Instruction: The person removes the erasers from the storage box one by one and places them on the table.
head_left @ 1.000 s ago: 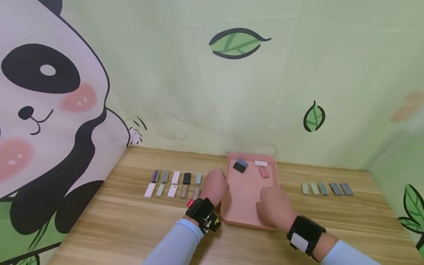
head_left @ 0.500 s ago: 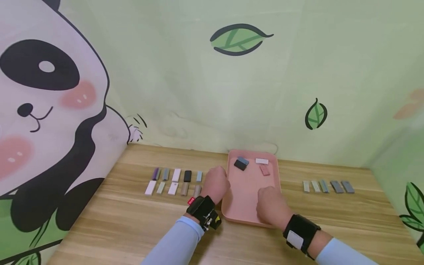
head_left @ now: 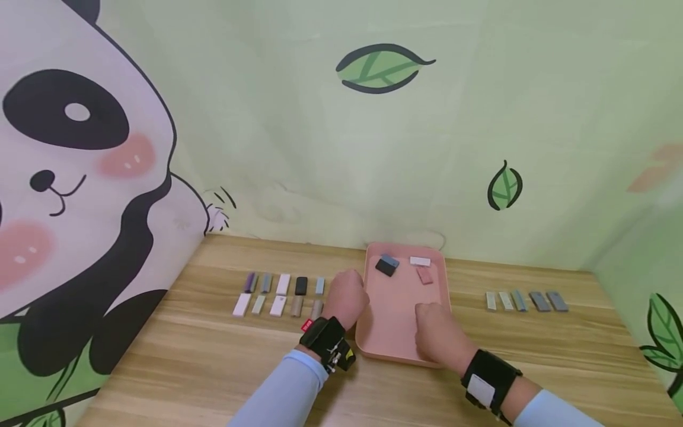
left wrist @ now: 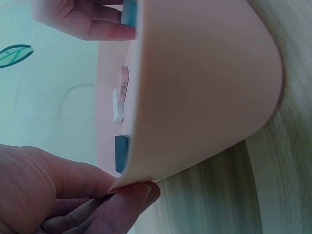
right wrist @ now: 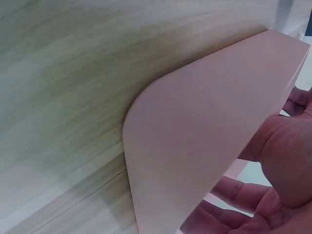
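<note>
A shallow pink tray (head_left: 389, 314) stands on the table between my hands. My left hand (head_left: 345, 299) pinches its left rim between thumb and fingers, seen closely in the left wrist view. Over the tray's right front part is my right hand (head_left: 443, 335). Its fingers hold a small light-blue block (left wrist: 129, 13), mostly hidden behind the tray wall. At the tray's far end lie a black block (head_left: 385, 268) touching a blue block (head_left: 392, 260), a white block (head_left: 420, 261) and a pink block (head_left: 424, 275). They resemble erasers.
Left of the tray, several small blocks lie in two rows, among them a black one (head_left: 301, 286) and a white one (head_left: 241, 305). To the right is a single row with grey blocks (head_left: 540, 301). A printed green cloth wall (head_left: 427, 142) rises behind the table.
My right hand has turned slightly over the tray. The left hand stays on the rim, and the tray and blocks keep their places; the head view shifts a little.
</note>
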The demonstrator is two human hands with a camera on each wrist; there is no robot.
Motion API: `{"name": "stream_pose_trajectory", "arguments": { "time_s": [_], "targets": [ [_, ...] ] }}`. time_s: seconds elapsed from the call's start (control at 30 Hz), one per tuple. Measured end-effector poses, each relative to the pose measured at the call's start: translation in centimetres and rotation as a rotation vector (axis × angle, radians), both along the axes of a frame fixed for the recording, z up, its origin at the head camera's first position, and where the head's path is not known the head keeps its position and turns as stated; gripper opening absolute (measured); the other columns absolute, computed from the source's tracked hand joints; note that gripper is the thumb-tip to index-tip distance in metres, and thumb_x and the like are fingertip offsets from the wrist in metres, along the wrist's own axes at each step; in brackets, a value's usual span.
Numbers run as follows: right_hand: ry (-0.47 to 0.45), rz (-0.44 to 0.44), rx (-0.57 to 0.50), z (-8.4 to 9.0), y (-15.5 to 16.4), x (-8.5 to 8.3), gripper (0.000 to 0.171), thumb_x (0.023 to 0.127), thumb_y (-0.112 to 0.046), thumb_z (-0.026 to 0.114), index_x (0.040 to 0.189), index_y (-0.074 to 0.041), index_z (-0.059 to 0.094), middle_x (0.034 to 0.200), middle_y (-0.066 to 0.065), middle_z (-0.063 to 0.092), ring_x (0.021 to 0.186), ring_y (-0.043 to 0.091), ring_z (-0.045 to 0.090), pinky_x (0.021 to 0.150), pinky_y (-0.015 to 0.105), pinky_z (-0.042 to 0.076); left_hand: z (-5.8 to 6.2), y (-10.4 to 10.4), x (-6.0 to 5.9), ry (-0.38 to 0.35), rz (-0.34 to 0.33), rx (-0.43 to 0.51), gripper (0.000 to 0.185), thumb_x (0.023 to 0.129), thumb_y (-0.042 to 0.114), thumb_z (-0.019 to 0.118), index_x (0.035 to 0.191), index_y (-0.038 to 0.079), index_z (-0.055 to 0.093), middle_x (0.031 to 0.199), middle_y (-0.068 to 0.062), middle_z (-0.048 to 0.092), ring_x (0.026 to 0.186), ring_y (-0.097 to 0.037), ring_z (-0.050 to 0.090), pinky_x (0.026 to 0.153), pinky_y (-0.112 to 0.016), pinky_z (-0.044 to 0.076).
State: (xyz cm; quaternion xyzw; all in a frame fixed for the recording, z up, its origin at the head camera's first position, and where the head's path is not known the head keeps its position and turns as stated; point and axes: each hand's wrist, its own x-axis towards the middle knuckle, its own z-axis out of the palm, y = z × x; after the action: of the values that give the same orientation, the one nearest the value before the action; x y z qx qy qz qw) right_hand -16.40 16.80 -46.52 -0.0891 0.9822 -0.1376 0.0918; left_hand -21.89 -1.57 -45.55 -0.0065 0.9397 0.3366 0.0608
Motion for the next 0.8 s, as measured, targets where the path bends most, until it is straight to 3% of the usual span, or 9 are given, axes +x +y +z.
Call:
{"name": "stream_pose_trajectory", "arguments": {
  "time_s": [0.27, 0.47, 0.67, 0.8],
  "targets": [
    [-0.089, -0.094, -0.173, 1.2, 0.3, 0.4, 0.018, 0.081, -0.010, 0.064, 0.097, -0.003, 0.063, 0.072, 0.005, 0.056, 0.061, 0.017, 0.053, 0.053, 0.026, 0.043, -0.1, 0.0, 0.0, 0.005, 0.006, 0.000, 0.017, 0.083, -0.001, 0.058, 0.069, 0.008, 0.063, 0.056, -0.002, 0.050, 0.050, -0.016, 0.051, 0.043, -0.025, 0.037],
    [-0.052, -0.105, -0.305, 2.8, 1.6, 0.2, 0.023, 0.084, -0.014, 0.065, 0.103, 0.001, 0.063, 0.080, 0.007, 0.057, 0.067, 0.017, 0.053, 0.055, 0.027, 0.042, -0.3, -0.1, -0.1, 0.028, -0.014, -0.007, 0.019, 0.083, -0.001, 0.057, 0.067, 0.009, 0.061, 0.056, -0.001, 0.047, 0.050, -0.016, 0.050, 0.043, -0.025, 0.037],
    [-0.004, -0.113, -0.276, 4.5, 4.5, -1.0, 0.025, 0.086, -0.016, 0.060, 0.103, 0.001, 0.065, 0.083, 0.007, 0.063, 0.063, 0.014, 0.054, 0.052, 0.026, 0.043, -0.3, -0.1, -0.1, 0.048, -0.026, -0.012, 0.020, 0.082, -0.001, 0.056, 0.065, 0.009, 0.060, 0.055, 0.000, 0.043, 0.049, -0.015, 0.047, 0.043, -0.025, 0.035],
    [0.023, -0.133, -0.234, 5.4, 7.1, -1.5, 0.030, 0.087, -0.019, 0.059, 0.110, 0.001, 0.064, 0.099, 0.015, 0.067, 0.080, 0.022, 0.063, 0.063, 0.033, 0.051, -0.2, 0.0, -0.2, 0.047, -0.031, -0.024, 0.022, 0.082, 0.000, 0.056, 0.063, 0.009, 0.059, 0.054, 0.001, 0.040, 0.048, -0.015, 0.045, 0.043, -0.025, 0.034]
  ]
}}
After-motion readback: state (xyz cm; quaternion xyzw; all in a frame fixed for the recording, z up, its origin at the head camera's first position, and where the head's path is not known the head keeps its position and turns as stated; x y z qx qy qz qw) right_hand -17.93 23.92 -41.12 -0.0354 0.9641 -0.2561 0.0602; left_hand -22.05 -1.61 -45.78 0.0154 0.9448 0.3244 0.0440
